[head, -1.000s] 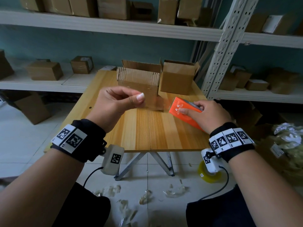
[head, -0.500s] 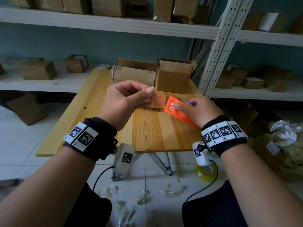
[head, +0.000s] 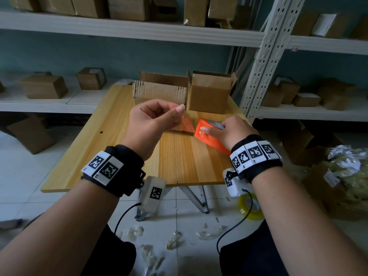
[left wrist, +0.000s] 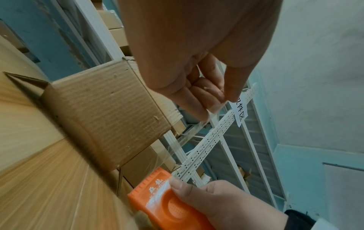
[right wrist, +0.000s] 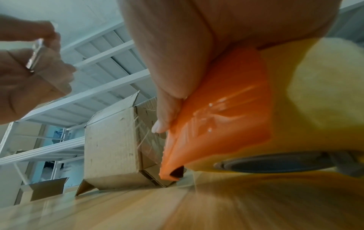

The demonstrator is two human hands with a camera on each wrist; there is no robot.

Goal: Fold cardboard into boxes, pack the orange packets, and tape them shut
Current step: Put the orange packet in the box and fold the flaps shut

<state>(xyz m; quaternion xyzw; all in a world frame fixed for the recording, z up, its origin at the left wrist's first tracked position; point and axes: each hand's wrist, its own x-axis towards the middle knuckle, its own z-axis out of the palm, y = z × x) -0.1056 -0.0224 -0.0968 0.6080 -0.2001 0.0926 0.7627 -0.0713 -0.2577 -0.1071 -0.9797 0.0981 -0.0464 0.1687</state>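
My right hand [head: 214,130] grips an orange tape dispenser [head: 207,137] low over the wooden table [head: 127,148], its thumb lying on the orange face [right wrist: 222,112]. My left hand [head: 177,111] is raised just left of it and pinches the free end of a clear tape strip [left wrist: 197,126] between thumb and fingertips [left wrist: 214,105]. The strip [head: 187,126] runs down to the dispenser [left wrist: 167,207]. Two open cardboard boxes stand at the table's far edge, one on the left [head: 159,92] and one on the right [head: 209,94]. What the boxes hold is hidden.
A yellowish tape roll [head: 249,206] lies on the tiled floor under the table's right corner, among several crumpled tape scraps [head: 173,240]. White shelving [head: 264,56] with closed cartons runs behind and to the right. A full bag [head: 348,176] sits at the right.
My two hands have come closer together, so the tape strip between my left fingers and the dispenser looks shorter. Both grips are unchanged.
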